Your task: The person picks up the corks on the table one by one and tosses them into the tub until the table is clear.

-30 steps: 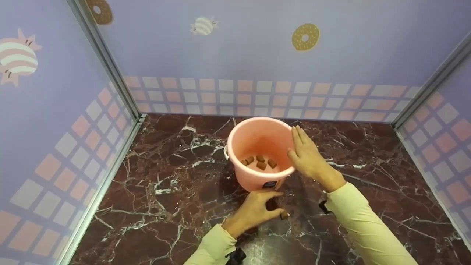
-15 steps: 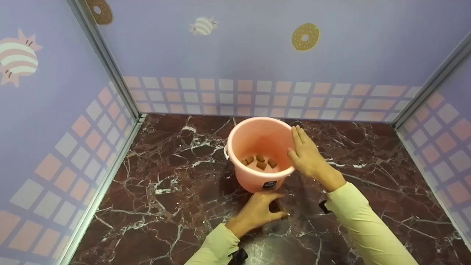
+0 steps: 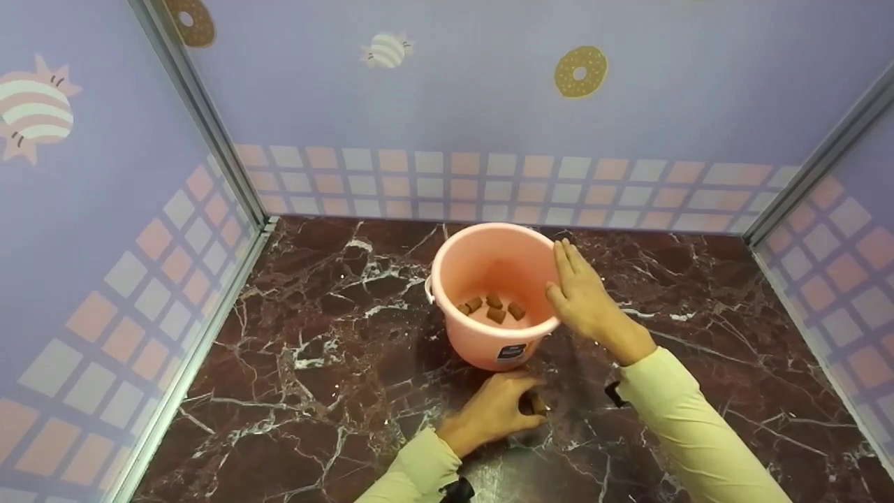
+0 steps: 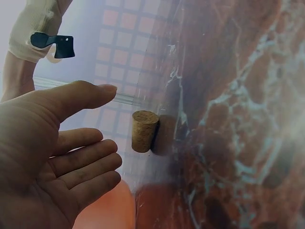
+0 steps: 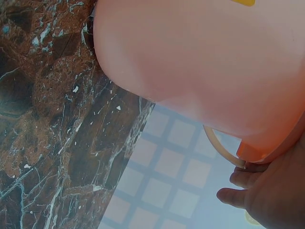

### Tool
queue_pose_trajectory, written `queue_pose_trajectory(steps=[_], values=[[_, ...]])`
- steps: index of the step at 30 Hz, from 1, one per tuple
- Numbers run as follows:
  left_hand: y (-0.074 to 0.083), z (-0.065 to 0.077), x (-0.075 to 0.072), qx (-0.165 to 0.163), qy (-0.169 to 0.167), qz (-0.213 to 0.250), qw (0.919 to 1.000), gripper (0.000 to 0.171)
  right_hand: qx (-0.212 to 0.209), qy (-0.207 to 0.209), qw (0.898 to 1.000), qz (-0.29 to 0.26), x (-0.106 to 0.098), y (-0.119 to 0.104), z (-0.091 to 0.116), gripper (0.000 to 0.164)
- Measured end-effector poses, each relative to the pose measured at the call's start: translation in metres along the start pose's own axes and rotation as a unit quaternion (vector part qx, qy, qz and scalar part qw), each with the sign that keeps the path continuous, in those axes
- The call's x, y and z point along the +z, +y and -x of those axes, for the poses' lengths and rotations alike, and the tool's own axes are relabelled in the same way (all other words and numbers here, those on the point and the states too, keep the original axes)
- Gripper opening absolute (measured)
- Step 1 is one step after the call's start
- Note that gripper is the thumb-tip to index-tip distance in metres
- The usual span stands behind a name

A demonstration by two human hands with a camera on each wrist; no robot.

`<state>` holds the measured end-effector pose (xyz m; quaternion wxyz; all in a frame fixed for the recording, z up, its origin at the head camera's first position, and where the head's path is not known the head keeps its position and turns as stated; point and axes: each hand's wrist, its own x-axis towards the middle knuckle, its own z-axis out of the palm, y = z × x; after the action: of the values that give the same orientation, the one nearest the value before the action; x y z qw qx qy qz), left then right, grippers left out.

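A tapered cork (image 4: 144,132) rests on the dark marbled tabletop in front of the pink bucket (image 3: 482,347). My left hand (image 3: 497,409) spreads its thumb and fingers to either side of this cork; the left wrist view shows a gap between them and it. Several brown corks (image 3: 495,316) lie on the bucket's bottom. At the bucket's right rim rests my right hand (image 3: 587,300), its fingers straight and its thumb at the edge. Part of that hand shows beside the handle (image 5: 221,145) in the right wrist view.
The marbled tabletop (image 3: 314,363) is bounded by a lilac back wall (image 3: 475,105) and side walls, the left one (image 3: 84,230) meeting it along a metal strip. The bucket stands near the back wall. Small white specks dot the table.
My left hand has shifted slightly right and toward the front edge, and the loose cork now shows between its thumb and fingers. The right hand and bucket stay in place.
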<state>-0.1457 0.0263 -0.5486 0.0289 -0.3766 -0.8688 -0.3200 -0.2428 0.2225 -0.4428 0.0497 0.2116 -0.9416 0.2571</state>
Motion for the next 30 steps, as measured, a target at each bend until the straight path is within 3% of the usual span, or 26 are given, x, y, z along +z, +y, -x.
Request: queue_pose_trajectory(steps=[17,30], values=[[-0.002,0.002,0.01,-0.007,-0.018,0.021,0.9996,0.046,0.005,0.0,1.0,-0.003,-0.001,-0.003,0.002,0.073],[-0.004,-0.001,0.015,-0.018,-0.016,0.037,0.999,0.029,-0.004,0.005,1.0,0.004,-0.001,-0.003,0.002,0.072]])
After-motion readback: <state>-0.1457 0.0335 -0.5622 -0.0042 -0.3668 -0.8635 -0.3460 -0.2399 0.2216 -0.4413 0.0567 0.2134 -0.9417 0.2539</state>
